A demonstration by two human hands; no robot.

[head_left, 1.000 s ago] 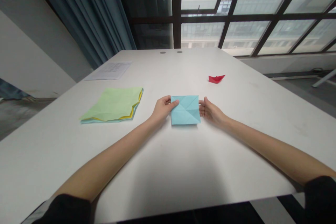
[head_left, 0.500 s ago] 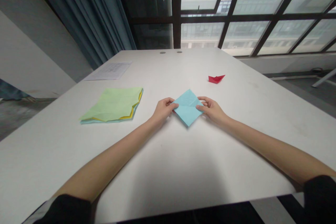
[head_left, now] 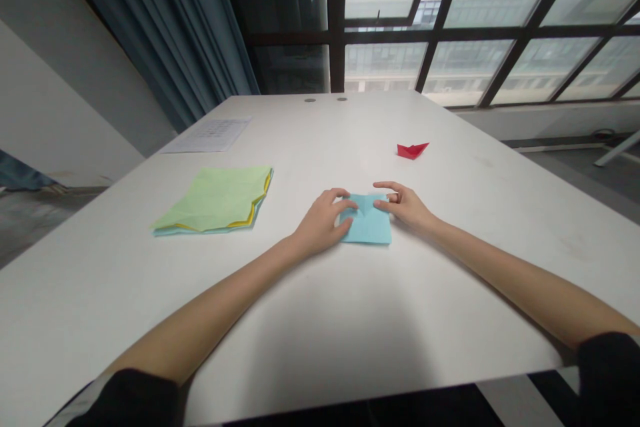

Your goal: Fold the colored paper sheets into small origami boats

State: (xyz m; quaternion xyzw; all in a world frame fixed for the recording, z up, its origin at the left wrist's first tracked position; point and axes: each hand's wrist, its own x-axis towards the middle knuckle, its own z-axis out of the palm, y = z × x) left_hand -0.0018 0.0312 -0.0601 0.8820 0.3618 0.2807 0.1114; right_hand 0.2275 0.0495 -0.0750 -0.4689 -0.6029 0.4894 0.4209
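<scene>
A folded square of light blue paper [head_left: 371, 230] lies squared up on the white table, a small notch or crease showing near its upper middle. Over its left side rests my left hand [head_left: 327, 220], thumb and fingers apart and touching the paper from above. At the upper right corner, my right hand [head_left: 400, 203] pinches the paper between the thumb and curled fingers, while its index finger stretches out past the top edge. The paper's left edge is partly covered by my left hand.
A stack of green, yellow and blue paper sheets [head_left: 215, 199] lies at the left. Farther right sits a small red folded paper boat [head_left: 413, 151]. A printed sheet [head_left: 207, 135] lies at the back left of the white table [head_left: 310, 320].
The blue paper has turned from a diamond to a square lying edge-on to me. My left hand has gone from pinching its left corner to spreading over its left side.
</scene>
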